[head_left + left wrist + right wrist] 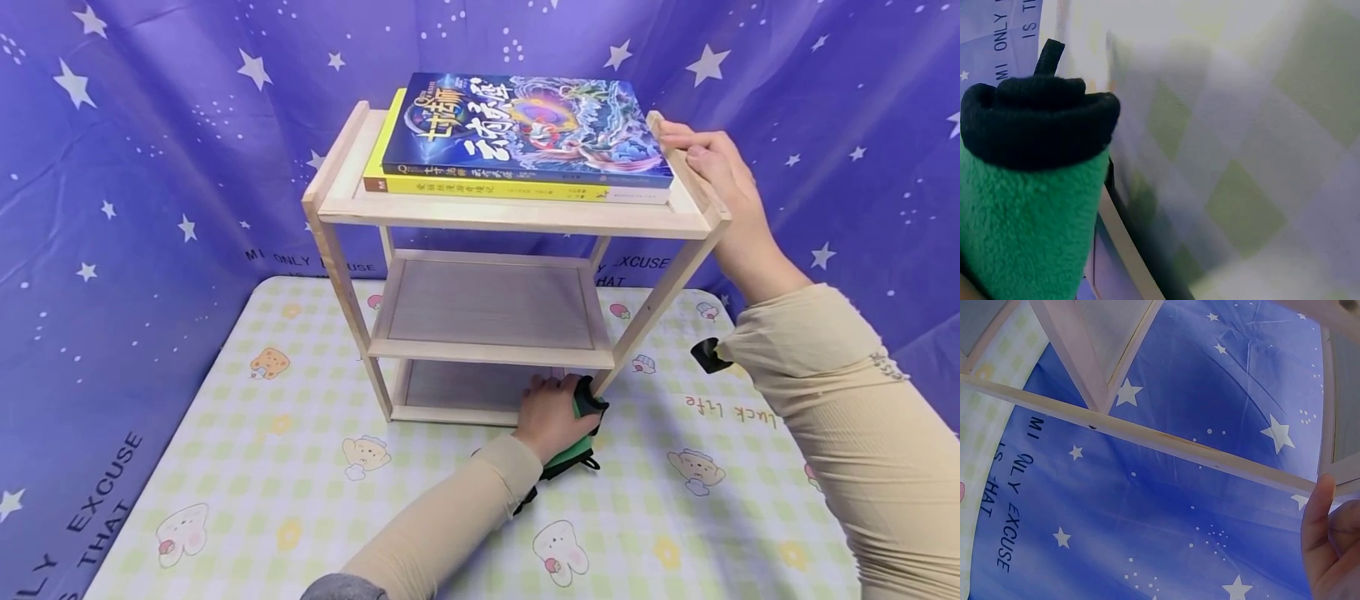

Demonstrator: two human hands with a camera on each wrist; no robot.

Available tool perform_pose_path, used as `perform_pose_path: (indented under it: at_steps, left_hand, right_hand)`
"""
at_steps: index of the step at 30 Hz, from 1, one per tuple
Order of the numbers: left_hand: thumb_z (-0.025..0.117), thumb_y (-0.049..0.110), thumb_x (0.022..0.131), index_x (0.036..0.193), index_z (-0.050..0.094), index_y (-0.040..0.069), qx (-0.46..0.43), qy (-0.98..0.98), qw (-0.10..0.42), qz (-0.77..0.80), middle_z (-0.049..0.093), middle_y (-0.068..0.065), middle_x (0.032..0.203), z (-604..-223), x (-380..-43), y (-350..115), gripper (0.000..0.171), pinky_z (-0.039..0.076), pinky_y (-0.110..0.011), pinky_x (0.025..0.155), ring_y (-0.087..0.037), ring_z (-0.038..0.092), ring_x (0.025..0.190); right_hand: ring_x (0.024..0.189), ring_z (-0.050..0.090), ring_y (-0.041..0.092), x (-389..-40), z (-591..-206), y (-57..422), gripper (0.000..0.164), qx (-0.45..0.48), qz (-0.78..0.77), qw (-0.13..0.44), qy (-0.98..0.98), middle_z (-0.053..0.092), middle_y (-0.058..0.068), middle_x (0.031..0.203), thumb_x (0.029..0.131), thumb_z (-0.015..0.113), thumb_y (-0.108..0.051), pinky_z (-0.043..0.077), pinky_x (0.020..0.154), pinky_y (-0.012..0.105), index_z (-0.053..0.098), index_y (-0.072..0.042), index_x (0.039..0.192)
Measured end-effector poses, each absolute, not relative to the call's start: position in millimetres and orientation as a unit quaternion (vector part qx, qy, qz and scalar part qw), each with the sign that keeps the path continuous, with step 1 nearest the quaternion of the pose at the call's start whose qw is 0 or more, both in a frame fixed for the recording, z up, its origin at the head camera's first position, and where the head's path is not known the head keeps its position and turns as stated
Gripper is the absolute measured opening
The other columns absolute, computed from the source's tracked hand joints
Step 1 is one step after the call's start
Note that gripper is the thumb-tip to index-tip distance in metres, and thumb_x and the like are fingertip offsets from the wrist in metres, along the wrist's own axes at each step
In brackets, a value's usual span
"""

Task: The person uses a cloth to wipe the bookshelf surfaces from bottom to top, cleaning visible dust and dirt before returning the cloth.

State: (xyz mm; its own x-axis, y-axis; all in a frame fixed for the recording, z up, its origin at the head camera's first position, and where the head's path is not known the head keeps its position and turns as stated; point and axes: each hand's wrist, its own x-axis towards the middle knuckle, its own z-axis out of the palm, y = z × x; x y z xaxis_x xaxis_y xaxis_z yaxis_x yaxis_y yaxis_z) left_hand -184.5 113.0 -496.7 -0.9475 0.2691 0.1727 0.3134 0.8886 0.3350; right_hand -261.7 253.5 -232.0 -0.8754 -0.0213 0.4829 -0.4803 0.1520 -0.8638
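A three-tier wooden shelf [465,350] stands on the table. Two books lie stacked on its top tier, a blue illustrated one [525,125] over a yellow-spined one [465,185]. My right hand [716,179] grips the raised right side of the top tier; in the right wrist view its fingers [1316,528] meet the wood at the corner. Low at the front right, my left hand [551,417] holds a green fleecy bundle with black trim [1029,219] beside the bottom tier. The bundle's lower part is hidden by that hand.
A checked cloth with cartoon prints [247,467] covers the table. Purple star-patterned curtain [187,150] hangs behind and at both sides. Near the right sleeve is a small black object [708,356]. The shelf's middle tier [491,304] lies just above the left hand.
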Motion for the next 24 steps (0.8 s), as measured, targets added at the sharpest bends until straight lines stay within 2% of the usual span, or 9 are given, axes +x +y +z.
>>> perform_pose_path:
  at_steps: [4,10,17,24]
  left_hand:
    - [0.064,0.061,0.085,0.123,0.063,0.021,-0.15,-0.97,0.06,-0.183,0.07,0.0,0.105,-498.7,-184.4,111.8,0.055,0.05,-0.033,0.08,-0.023,0.058,0.106]
    - [0.067,0.059,0.084,0.132,0.06,0.023,-0.154,-0.972,0.031,-0.173,0.069,0.0,0.11,-499.4,-184.3,109.8,0.06,0.05,-0.032,0.079,-0.022,0.057,0.107]
    - [0.069,0.056,0.084,0.134,0.059,0.024,-0.175,-0.969,0.013,-0.177,0.069,0.0,0.113,-496.7,-186.6,107.1,0.059,0.052,-0.032,0.077,-0.024,0.06,0.106]
    - [0.072,0.045,0.087,0.13,0.061,0.023,-0.255,-0.945,-0.054,-0.197,0.072,0.003,0.108,-485.3,-201.3,99.4,0.049,0.046,-0.03,0.092,-0.014,0.065,0.098]
  right_hand:
    - [0.143,0.04,0.013,-260.6,-231.3,252.9,0.029,0.165,0.615,0.186,-0.748,0.055,0.001,0.146,0.102,0.04,-0.016,0.026,0.112,0.014,0.068,-0.017,0.11]
    - [0.143,0.042,0.014,-260.7,-231.0,251.4,0.029,0.172,0.631,0.188,-0.732,0.058,0.001,0.142,0.101,0.041,-0.014,0.026,0.113,0.015,0.069,-0.016,0.108]
    - [0.143,0.041,0.014,-260.1,-231.6,252.9,0.029,0.167,0.62,0.19,-0.743,0.055,0.002,0.145,0.102,0.04,-0.015,0.026,0.113,0.015,0.068,-0.017,0.108]
    - [0.143,0.041,0.013,-261.7,-232.8,253.5,0.028,0.167,0.626,0.185,-0.739,0.058,0.0,0.142,0.102,0.041,-0.016,0.026,0.112,0.015,0.068,-0.017,0.109]
